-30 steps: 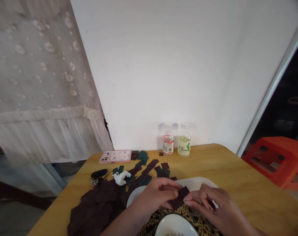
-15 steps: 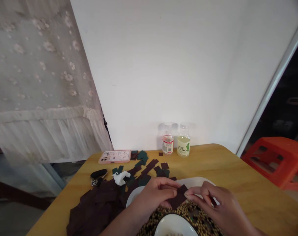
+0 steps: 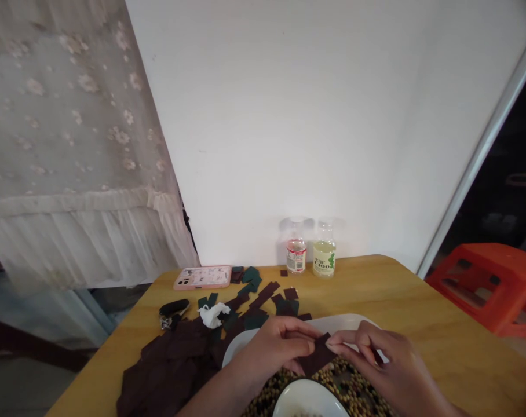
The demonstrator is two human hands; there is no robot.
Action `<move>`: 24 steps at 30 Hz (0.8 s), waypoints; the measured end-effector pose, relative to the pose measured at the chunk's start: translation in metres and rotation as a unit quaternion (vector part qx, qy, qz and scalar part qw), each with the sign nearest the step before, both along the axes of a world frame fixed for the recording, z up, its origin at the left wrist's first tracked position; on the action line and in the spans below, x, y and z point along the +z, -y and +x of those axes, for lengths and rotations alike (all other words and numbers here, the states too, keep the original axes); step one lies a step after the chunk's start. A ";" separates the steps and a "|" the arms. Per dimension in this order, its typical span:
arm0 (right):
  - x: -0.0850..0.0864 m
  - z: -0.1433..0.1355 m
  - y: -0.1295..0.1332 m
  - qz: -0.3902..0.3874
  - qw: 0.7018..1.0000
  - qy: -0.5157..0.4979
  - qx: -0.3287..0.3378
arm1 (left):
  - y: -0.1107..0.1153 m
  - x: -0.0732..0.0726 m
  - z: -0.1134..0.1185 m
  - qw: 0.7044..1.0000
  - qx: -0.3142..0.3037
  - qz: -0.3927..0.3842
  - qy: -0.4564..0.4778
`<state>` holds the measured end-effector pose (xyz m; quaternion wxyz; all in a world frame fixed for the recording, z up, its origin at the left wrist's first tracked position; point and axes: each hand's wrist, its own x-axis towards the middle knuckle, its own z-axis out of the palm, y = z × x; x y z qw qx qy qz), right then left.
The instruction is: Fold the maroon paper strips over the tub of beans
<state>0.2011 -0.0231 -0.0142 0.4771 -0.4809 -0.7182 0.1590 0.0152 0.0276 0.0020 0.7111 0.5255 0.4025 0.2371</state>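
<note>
One dark piece [image 3: 317, 358] pinched between my two hands

I hold the dark piece above a white tray [image 3: 347, 320], tilted so one corner points up and away from me. My left hand [image 3: 284, 343] grips it with thumb on top and fingers behind, I judge to keep it steady. My right hand [image 3: 378, 356] pinches its upper right corner between thumb and fingertip, which probably leaves that edge free for fine work. Something dark shows behind my right fingers; I cannot tell what.

Working over the tray seems sensible: loose bead-like grains [image 3: 339, 379], golden and dark, lie below and would catch anything dropped. They are too many to count. One white bowl [image 3: 309, 394] sits near me among them, with pale contents, perhaps for easy reach.

Left of the tray lies a heap of dark pieces [image 3: 171, 370], overlapping beyond counting, likely kept on that side for supply. Green pieces [image 3: 251, 277] are scattered farther back. On the desk [image 3: 376, 278] I also count two bottles [image 3: 324, 258], standing by the wall [image 3: 289, 145], one phone [image 3: 203, 277] and one crumpled tissue [image 3: 213, 314].
</note>
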 end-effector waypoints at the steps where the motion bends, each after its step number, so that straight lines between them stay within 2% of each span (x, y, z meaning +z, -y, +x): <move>1: 0.000 0.000 0.000 0.006 1.000 -0.002 0.000 | 0.000 0.000 0.000 1.000 -0.001 0.000 0.000; 8: 0.002 -0.002 0.001 -0.004 1.000 -0.006 0.009 | -0.001 0.001 -0.001 1.000 -0.024 0.000 -0.011; 24: -0.004 -0.002 0.003 0.005 0.998 0.037 0.054 | 0.000 0.003 0.001 0.999 -0.010 0.031 -0.021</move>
